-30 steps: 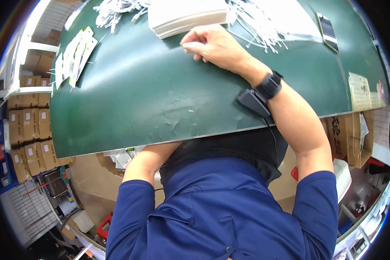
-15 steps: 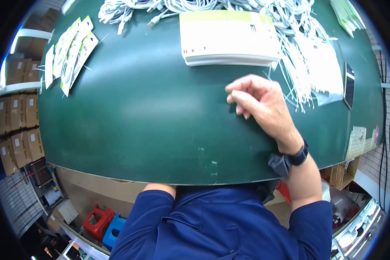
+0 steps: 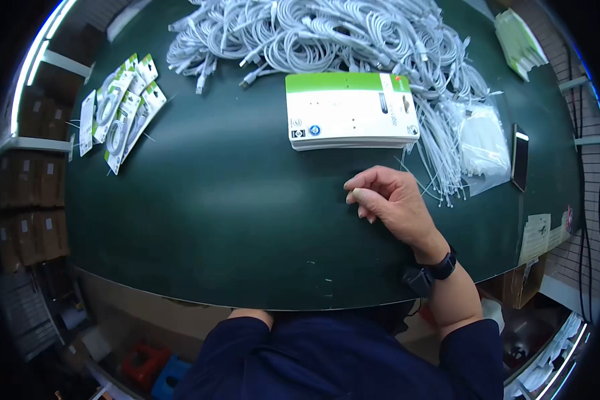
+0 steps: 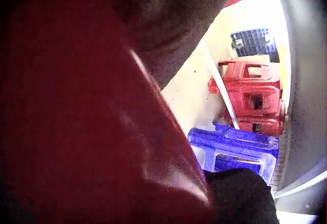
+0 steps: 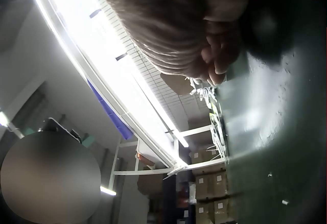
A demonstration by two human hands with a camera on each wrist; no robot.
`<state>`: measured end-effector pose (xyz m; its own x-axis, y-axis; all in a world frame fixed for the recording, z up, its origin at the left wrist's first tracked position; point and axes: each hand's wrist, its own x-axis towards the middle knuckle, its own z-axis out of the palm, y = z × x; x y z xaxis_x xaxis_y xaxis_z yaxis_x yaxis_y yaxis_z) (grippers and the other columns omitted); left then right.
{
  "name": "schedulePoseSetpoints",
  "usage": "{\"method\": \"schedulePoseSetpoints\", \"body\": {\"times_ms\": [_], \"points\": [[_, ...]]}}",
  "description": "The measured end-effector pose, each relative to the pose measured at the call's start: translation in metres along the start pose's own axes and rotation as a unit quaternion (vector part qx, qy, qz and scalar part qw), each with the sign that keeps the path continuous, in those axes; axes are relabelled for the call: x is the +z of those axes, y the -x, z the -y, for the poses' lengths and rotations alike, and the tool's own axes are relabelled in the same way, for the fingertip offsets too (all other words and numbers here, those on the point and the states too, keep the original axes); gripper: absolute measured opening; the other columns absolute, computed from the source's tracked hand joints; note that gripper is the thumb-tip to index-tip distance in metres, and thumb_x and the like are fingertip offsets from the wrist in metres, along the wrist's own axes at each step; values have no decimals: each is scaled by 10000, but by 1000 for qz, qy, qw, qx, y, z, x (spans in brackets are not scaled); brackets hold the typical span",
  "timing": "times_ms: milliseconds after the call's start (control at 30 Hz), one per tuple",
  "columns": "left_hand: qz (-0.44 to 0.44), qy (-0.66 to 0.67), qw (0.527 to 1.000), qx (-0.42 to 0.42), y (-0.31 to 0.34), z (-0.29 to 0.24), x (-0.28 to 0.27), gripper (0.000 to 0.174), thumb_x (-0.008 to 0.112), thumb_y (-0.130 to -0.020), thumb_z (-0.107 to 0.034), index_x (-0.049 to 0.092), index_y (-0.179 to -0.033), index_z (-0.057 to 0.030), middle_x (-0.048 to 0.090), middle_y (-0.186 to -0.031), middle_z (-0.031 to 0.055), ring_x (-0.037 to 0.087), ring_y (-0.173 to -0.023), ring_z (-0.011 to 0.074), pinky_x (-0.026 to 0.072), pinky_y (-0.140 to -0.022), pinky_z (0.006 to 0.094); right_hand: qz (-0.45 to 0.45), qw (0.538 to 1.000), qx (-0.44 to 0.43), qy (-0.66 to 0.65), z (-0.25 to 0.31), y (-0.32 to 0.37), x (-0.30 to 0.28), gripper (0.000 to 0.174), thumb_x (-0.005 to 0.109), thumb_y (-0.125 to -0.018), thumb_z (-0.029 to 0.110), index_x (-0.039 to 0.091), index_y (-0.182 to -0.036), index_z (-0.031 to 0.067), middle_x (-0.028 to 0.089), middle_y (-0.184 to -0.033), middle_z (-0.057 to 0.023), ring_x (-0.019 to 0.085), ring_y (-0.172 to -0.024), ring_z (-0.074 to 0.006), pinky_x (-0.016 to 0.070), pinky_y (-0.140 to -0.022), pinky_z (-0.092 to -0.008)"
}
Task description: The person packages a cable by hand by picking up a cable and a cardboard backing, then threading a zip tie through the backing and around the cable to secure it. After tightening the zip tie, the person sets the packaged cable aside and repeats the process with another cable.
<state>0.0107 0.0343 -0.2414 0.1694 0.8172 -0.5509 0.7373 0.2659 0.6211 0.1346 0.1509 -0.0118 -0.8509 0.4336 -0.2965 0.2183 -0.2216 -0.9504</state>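
Observation:
My right hand (image 3: 393, 203) rests on the green table (image 3: 213, 220) with its fingers loosely curled and nothing between them. In the right wrist view its curled fingers (image 5: 219, 55) show close over the tabletop. Just beyond it lies a stack of white and green packaging cards (image 3: 353, 110). White cable ties (image 3: 440, 153) are fanned out to the right of the stack, beside a clear bag of more ties (image 3: 483, 143). My left forearm (image 3: 253, 316) goes under the table's front edge, and the left hand is hidden there. A dark red surface (image 4: 92, 106) fills much of the left wrist view.
A large heap of coiled grey-white cables (image 3: 327, 33) covers the back of the table. Several carded cables (image 3: 120, 110) lie at the left. A phone (image 3: 520, 157) and green-white cards (image 3: 519, 43) are at the right. Red (image 4: 250, 93) and blue stools (image 4: 235, 150) stand below.
The head view has tilted up and shifted, bringing the cable heap and card stack into fuller view. My right hand stays loosely curled by the stack. The left forearm remains under the table edge.

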Motion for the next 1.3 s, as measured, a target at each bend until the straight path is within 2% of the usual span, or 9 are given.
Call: {"method": "schedulePoseSetpoints", "body": {"times_ms": [300,567,667,700,767,867,900,1033,1300], "points": [[-100,-55,993,41,46,-8,5,473,628,-1033,-363,613,-1366,-28,651,-1324,169,603,-1241,291,454,-1080,382,-2,991,-80,104,-9,-6,4,177,658,-995,105,703,-1121,-11,732,-906,-44,644,-691,-51,500,-554,-188],[-183,-85,976,86,170,-50,14,481,631,-1032,-368,609,-1373,-29,647,-1330,173,602,-1244,299,456,-1081,385,2,983,-119,140,-13,-10,0,170,658,-993,115,709,-1107,0,726,-886,-28,634,-685,-48,499,-559,-187],[-147,9,981,123,230,-58,27,485,632,-1031,-370,608,-1375,-30,646,-1332,175,602,-1245,302,457,-1081,387,13,980,-128,152,-14,-11,0,167,671,-987,121,710,-1098,2,722,-873,-23,631,-678,-54,495,-560,-195],[-94,138,973,159,242,-47,39,548,615,-1037,-423,576,-1432,-45,606,-1392,180,560,-1311,329,442,-1110,411,18,980,-129,148,-16,-11,1,166,674,-987,121,711,-1096,2,721,-871,-22,630,-676,-55,493,-560,-196],[-50,218,971,79,286,-61,37,542,593,-1045,-439,581,-1440,-69,574,-1455,145,528,-1355,316,413,-1147,422,17,978,-141,152,-16,-10,4,154,677,-983,117,713,-1079,1,717,-859,-21,623,-670,-56,489,-559,-196],[-27,262,964,39,343,-103,9,515,625,-1038,-385,581,-1439,-65,572,-1464,134,516,-1379,272,413,-1155,417,16,974,-160,160,-18,-13,4,135,676,-980,101,711,-1059,-2,713,-858,-23,611,-669,-57,493,-564,-201],[-37,278,959,39,354,-106,2,471,676,-1013,-273,596,-1418,-47,597,-1437,129,543,-1355,240,429,-1141,394,14,971,-180,159,-22,-18,5,136,678,-975,99,716,-1044,-11,715,-841,-30,622,-658,-67,506,-574,-213],[-154,248,956,32,368,-134,-61,386,680,-982,-108,638,-1356,-20,701,-1267,110,662,-1165,212,506,-1041,341,-6,959,-231,162,-32,-25,9,141,693,-942,92,732,-980,-38,719,-770,-61,651,-617,-106,545,-605,-259],[-351,157,923,-4,281,-125,-203,283,678,-1003,-150,689,-1232,17,742,-1078,64,698,-991,121,560,-854,272,-9,960,-242,139,-32,-21,7,138,693,-923,85,737,-976,-35,729,-763,-83,681,-630,-131,556,-617,-278]]}}
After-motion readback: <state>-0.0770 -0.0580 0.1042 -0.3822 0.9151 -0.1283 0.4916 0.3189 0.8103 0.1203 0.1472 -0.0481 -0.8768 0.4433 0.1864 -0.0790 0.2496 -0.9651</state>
